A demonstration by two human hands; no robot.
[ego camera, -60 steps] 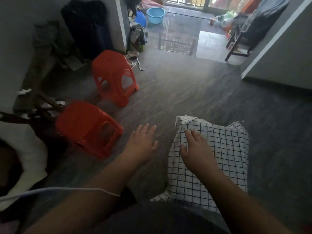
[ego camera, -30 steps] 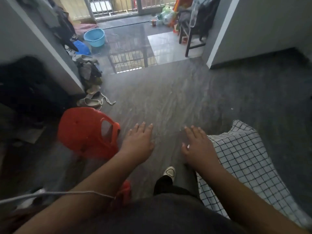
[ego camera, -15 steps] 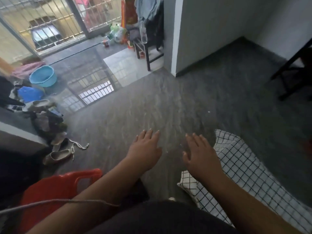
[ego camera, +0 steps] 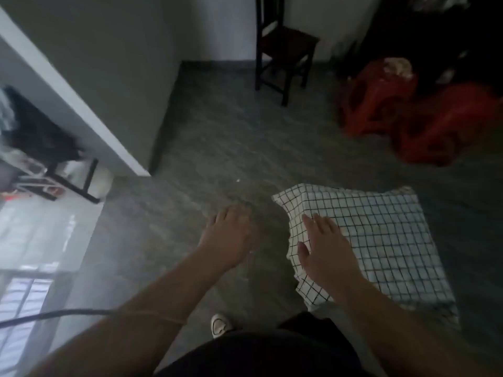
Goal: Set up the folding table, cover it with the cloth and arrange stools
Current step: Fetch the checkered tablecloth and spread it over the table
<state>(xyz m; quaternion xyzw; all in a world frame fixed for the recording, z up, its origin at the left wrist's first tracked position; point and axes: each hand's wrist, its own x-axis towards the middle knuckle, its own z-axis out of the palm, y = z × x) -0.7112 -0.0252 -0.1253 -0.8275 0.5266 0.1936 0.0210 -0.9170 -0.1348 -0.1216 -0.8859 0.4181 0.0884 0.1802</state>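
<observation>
Since the last frame, the view has been swung right: two red stools (ego camera: pixel 413 115) are now seen far right. Both hands, left (ego camera: pixel 226 235) and right (ego camera: pixel 324 246), are held spread, nothing gripped; the cloth (ego camera: pixel 381 240) covers the surface under the right hand.

Checked woven cloth (ego camera: pixel 381 235), matt floor (ego camera: pixel 217 148)
</observation>
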